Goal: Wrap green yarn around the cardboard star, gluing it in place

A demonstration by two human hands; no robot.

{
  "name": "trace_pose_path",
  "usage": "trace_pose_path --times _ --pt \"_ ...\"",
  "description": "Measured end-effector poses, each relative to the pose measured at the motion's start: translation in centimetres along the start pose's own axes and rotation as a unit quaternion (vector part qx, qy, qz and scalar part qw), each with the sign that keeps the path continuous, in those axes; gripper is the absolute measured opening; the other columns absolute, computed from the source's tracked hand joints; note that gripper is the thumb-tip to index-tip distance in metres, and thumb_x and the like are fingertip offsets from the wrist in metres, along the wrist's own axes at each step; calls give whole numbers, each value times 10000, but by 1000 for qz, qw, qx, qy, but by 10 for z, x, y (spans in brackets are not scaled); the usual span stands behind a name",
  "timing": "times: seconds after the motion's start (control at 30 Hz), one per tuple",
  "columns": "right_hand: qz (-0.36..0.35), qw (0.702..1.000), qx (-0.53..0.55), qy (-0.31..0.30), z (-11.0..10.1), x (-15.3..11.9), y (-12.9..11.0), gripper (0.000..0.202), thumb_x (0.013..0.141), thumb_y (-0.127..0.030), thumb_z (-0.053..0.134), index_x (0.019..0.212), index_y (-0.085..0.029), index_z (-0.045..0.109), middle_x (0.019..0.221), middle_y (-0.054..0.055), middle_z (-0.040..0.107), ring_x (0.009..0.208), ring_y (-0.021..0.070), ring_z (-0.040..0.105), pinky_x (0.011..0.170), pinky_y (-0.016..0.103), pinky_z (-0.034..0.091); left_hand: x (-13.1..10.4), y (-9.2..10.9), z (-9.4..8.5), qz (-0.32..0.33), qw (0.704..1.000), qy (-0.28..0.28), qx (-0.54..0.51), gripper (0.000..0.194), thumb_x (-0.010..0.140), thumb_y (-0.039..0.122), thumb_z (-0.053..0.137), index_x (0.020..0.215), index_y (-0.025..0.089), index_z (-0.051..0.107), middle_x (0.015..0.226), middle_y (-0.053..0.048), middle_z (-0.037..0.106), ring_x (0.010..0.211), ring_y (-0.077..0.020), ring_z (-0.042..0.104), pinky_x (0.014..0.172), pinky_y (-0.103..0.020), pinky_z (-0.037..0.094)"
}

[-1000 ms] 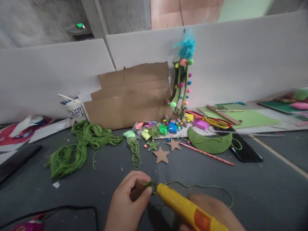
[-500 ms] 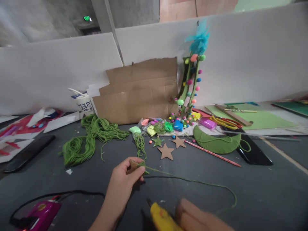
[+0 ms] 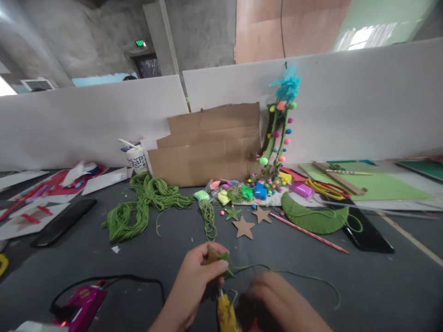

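My left hand (image 3: 202, 276) pinches a small brown cardboard star (image 3: 212, 253), partly wrapped in green yarn, between thumb and fingers. From it a strand of green yarn (image 3: 304, 275) trails rightward across the table. Just below the star is a yellow hot glue gun (image 3: 226, 314), its metal nozzle pointing up toward my left hand. My right hand (image 3: 273, 295) is beside the glue gun, its fingers smeared by motion; whether they grip anything cannot be made out. Two bare cardboard stars (image 3: 243, 228) and a yarn-wrapped green star (image 3: 232, 212) lie beyond my hands.
A green yarn skein (image 3: 126, 221) lies at left. A magenta power strip (image 3: 85, 304) with a black cord is front left. At right are a green crescent (image 3: 314, 216), a striped pencil (image 3: 308, 233) and a black phone (image 3: 370, 233). A pom-pom decoration (image 3: 277, 133) stands by the cardboard (image 3: 204, 161).
The view has tilted up and shifted left. The glue gun now sits closer to my left hand, its nozzle just under the star. My right hand has moved up near the yarn strand.
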State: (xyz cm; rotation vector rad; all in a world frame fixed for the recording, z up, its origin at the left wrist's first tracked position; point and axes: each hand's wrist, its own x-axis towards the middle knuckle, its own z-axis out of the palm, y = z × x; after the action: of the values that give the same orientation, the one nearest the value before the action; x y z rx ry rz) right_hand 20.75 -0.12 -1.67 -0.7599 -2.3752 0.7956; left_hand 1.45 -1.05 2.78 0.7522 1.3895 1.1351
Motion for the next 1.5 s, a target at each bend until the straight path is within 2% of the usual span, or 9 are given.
trace_pose_path --times 0.13,0.23,0.4,0.57,0.67,0.9,1.1,1.33,1.5 --pt "159 971 168 66 -23 25 -25 362 740 -64 498 1073 -206 495 1042 63 614 974 192 584 854 327 481 -10 3 5 3 999 -52 -1 104 647 147 703 745 149 670 759 0 597 547 -102 511 525 -232 418" --pt "181 936 297 57 -20 40 -33 347 710 -23 471 1005 -203 504 936 25 616 883 153 601 802 282 490 -14 5 5 5 998 -59 -3 65 628 164 722 663 158 668 916 -27 579 635 -126 545 525 -233 437" --pt "225 950 207 58 -11 42 -34 187 778 -84 475 914 -201 531 600 -69 465 529 99 478 487 172 386 -13 4 2 -13 998 -55 -32 82 639 168 736 689 164 670 908 1 557 539 -77 513 511 -223 421" --pt "72 993 38 84 -12 36 -35 153 836 -128 429 812 -184 570 619 -11 613 508 99 550 481 176 391 -10 -4 -4 -47 991 -91 -87 126 664 202 748 761 184 670 712 41 526 501 -70 485 487 -202 381" --pt "19 995 0 98 -17 40 -39 176 834 -105 412 789 -178 566 617 4 640 491 98 568 472 170 397 -8 -5 -6 -30 992 -89 -79 116 658 217 756 733 182 675 828 25 552 503 -61 498 486 -207 392" --pt "6 998 -56 26 -40 48 -51 224 852 -105 386 784 -171 589 625 27 644 514 126 585 472 196 385 -13 19 0 -53 992 -98 -61 146 644 195 740 740 162 635 615 42 523 487 -82 447 479 -203 363" --pt "-42 991 -106 66 -56 45 -51 276 860 -124 370 738 -162 614 535 9 602 435 113 503 419 219 300 -18 44 13 -56 992 -101 -56 129 611 177 713 723 165 650 628 36 532 483 -80 418 470 -205 345" --pt "-47 981 -180 57 -87 36 -49 304 851 -84 349 639 -183 543 517 -25 508 429 102 393 432 252 229 -11 72 42 103 968 -86 211 79 583 130 617 608 197 649 712 1 587 670 -180 546 610 -270 385" --pt "-18 983 -180 23 -105 31 -46 243 871 -103 391 682 -189 519 580 -30 506 483 106 398 468 259 236 -8 75 57 98 949 -122 272 130 565 112 539 607 206 619 712 0 581 660 -190 549 588 -272 372"
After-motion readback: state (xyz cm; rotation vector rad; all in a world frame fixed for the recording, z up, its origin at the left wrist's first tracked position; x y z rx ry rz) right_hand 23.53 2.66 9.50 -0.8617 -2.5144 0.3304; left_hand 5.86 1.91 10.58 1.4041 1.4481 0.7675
